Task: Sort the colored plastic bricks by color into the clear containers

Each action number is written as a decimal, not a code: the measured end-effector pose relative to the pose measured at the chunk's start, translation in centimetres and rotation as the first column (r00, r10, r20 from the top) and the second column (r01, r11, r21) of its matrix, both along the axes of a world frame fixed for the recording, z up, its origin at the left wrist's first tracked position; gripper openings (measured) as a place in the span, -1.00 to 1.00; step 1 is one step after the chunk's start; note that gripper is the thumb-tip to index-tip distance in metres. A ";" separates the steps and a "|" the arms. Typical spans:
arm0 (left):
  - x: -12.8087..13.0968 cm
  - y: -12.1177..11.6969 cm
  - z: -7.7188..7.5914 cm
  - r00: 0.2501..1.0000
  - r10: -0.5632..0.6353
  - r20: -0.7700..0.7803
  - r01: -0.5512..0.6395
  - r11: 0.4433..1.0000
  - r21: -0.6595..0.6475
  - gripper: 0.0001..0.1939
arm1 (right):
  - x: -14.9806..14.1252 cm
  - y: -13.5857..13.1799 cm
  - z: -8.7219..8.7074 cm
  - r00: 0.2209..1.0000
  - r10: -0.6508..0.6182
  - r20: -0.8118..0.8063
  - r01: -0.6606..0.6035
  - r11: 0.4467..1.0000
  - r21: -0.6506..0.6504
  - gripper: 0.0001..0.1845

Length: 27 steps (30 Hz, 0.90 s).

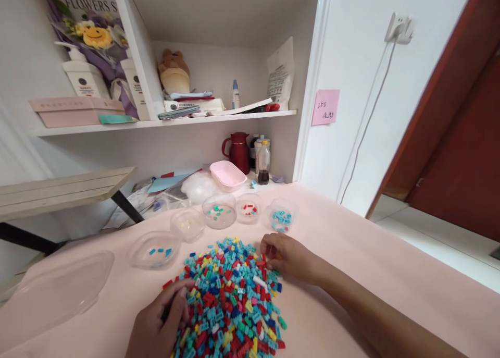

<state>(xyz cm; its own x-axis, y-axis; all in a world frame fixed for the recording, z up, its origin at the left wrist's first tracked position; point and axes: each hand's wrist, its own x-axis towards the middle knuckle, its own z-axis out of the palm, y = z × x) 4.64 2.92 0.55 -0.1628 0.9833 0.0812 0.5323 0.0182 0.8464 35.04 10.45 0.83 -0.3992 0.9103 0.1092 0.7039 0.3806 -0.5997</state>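
Note:
A heap of small toy building bricks point(230, 295), in light blue, red, yellow, green, dark blue and white, covers the middle of the pink tabletop. At its left edge rests my left hand point(162, 316), fingers curled and thumb drawn in; what they hold, if anything, is hidden. My right hand point(287, 256) reaches the heap's upper right side with bent fingers closed together. Red bricks lie right by its fingertips, and I cannot tell whether one is gripped. Just beyond it stands a clear tub of light blue bricks point(282, 217).
More clear tubs arc behind the heap: red bricks point(249, 209), green ones point(219, 212), pale yellow ones point(187, 225), blue ones point(154, 251). A large clear lid or tray point(70, 285) lies left. Farther back are a pink basin point(227, 175), a red jug point(239, 152) and a bottle point(264, 162).

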 end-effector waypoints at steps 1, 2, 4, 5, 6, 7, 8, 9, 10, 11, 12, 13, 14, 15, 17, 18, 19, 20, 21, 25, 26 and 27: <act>0.1 0.0 0.0 1.000 0.004 0.001 -0.004 1.000 0.000 -0.49 | 0.0 0.0 0.0 1.000 -0.006 -0.008 0.006 1.000 0.001 -0.79; 0.2 0.0 0.0 1.000 0.014 0.006 -0.014 1.000 0.006 -0.50 | 0.0 0.0 0.0 1.000 -0.013 -0.014 0.013 1.000 0.001 -0.81; 0.6 -0.1 0.0 0.999 0.039 0.025 -0.040 0.998 0.041 -0.52 | -0.1 -0.1 0.3 0.999 -0.032 -0.025 0.032 0.999 -0.003 -0.86; 0.7 -0.2 0.1 0.998 0.054 0.033 -0.056 0.996 0.067 -0.53 | -0.1 -0.2 0.5 0.999 -0.038 -0.037 0.037 0.999 -0.012 -0.88; 0.9 -0.2 0.1 0.997 0.064 0.039 -0.068 0.994 0.091 -0.55 | -0.1 -0.3 0.7 0.998 -0.038 -0.056 0.036 0.999 -0.030 -0.91; 1.1 -0.3 0.1 0.997 0.070 0.043 -0.075 0.991 0.110 -0.55 | -0.1 -0.4 0.9 0.996 -0.037 -0.079 0.033 0.998 -0.056 -0.93; 1.2 -0.3 0.1 0.997 0.071 0.043 -0.075 0.990 0.120 -0.56 | 0.0 -0.4 1.1 0.994 -0.040 -0.105 0.032 0.996 -0.080 -0.94; 1.2 -0.3 0.1 0.997 0.069 0.045 -0.074 0.989 0.125 -0.56 | 0.1 -0.4 1.3 0.991 -0.048 -0.129 0.035 0.995 -0.097 -0.95; 1.3 -0.3 0.1 0.996 0.067 0.052 -0.073 0.989 0.127 -0.57 | 0.2 -0.4 1.4 0.987 -0.060 -0.150 0.045 0.994 -0.102 -0.95; 1.2 -0.3 0.0 0.996 0.064 0.063 -0.072 0.989 0.128 -0.58 | 0.4 -0.4 1.5 0.982 -0.075 -0.173 0.059 0.994 -0.095 -0.96; 1.1 -0.2 0.0 0.995 0.060 0.078 -0.070 0.990 0.127 -0.58 | 0.5 -0.4 1.6 0.976 -0.088 -0.199 0.073 0.994 -0.083 -0.96; 1.0 -0.1 -0.1 0.994 0.055 0.093 -0.066 0.990 0.124 -0.58 | 0.6 -0.3 1.6 0.967 -0.098 -0.233 0.083 0.994 -0.073 -0.97; 0.9 -0.1 -0.1 0.994 0.044 0.105 -0.057 0.991 0.117 -0.58 | 0.7 -0.3 1.7 0.956 -0.106 -0.272 0.091 0.994 -0.067 -0.99; 0.7 0.0 -0.2 0.993 0.031 0.114 -0.044 0.993 0.109 -0.58 | 0.8 -0.4 1.8 0.943 -0.117 -0.312 0.101 0.993 -0.067 -0.99; 0.4 0.1 -0.3 0.992 -0.004 0.124 -0.006 0.996 0.087 -0.57 | 0.8 -0.6 2.2 0.911 -0.143 -0.386 0.128 0.990 -0.064 -0.93; 0.3 0.1 -0.3 0.991 -0.021 0.130 0.011 0.997 0.080 -0.56 | 0.8 -0.7 2.5 0.896 -0.155 -0.417 0.143 0.988 -0.060 -0.91; 0.2 0.1 -0.4 0.990 -0.036 0.138 0.026 0.997 0.077 -0.56 | 0.8 -0.8 2.8 0.880 -0.163 -0.446 0.155 0.986 -0.054 -0.88; 0.1 0.1 -0.4 0.988 -0.044 0.150 0.033 0.996 0.079 -0.56 | 0.8 -0.8 3.1 0.865 -0.167 -0.472 0.162 0.985 -0.052 -0.85; 0.1 0.1 -0.4 0.986 -0.045 0.163 0.032 0.996 0.083 -0.56 | 0.9 -0.9 3.5 0.851 -0.174 -0.495 0.170 0.984 -0.054 -0.83; 0.0 0.2 -0.6 0.980 -0.072 0.186 0.059 0.995 0.077 -0.53 | 1.8 -0.6 4.0 0.821 -0.303 -0.484 0.303 0.950 -0.080 -0.75; -0.1 0.2 -0.6 0.980 -0.081 0.182 0.068 0.995 0.080 -0.53 | 2.0 -0.5 3.9 0.829 -0.349 -0.437 0.353 0.932 -0.076 -0.71; -0.1 0.2 -0.7 0.980 -0.091 0.177 0.077 0.994 0.083 -0.53 | 2.2 -0.4 3.6 0.847 -0.387 -0.365 0.395 0.917 -0.055 -0.66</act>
